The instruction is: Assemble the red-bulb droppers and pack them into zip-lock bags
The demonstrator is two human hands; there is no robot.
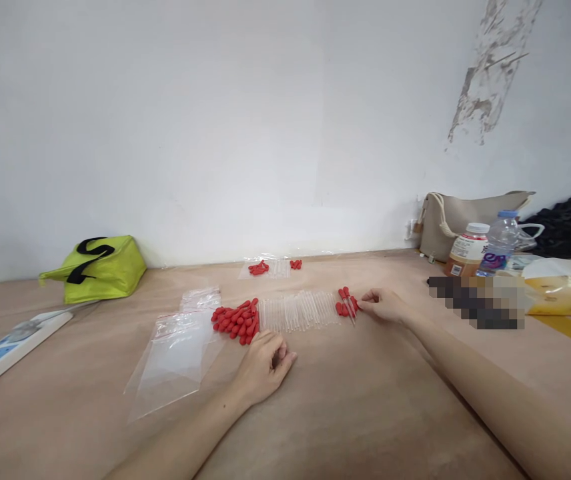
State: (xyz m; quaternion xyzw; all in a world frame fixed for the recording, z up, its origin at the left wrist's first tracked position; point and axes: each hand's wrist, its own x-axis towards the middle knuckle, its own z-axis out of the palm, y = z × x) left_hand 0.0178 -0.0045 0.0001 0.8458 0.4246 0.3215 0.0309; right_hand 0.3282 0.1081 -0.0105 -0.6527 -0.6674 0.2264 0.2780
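Observation:
My right hand [384, 305] pinches a red rubber bulb at the right end of the row, beside a few droppers [348, 305] with red bulbs and thin clear tubes. On the table, my left hand [264, 367] rests with curled fingers just below a heap of red rubber bulbs [235, 321]; whatever its fingertips hold, if anything, is hidden. Between the two hands lies a row of thin clear tubes [298, 311], side by side. Clear zip bags [170, 360] lie flat left of the heap.
Near the wall lies another clear bag [279, 268] with small red bulbs [259, 268]. A lime-green bag [103, 270] and a power strip [15, 350] are at left. Bottles [467, 250], a beige bag [480, 205] and a yellow tissue pack [565, 295] stand at right.

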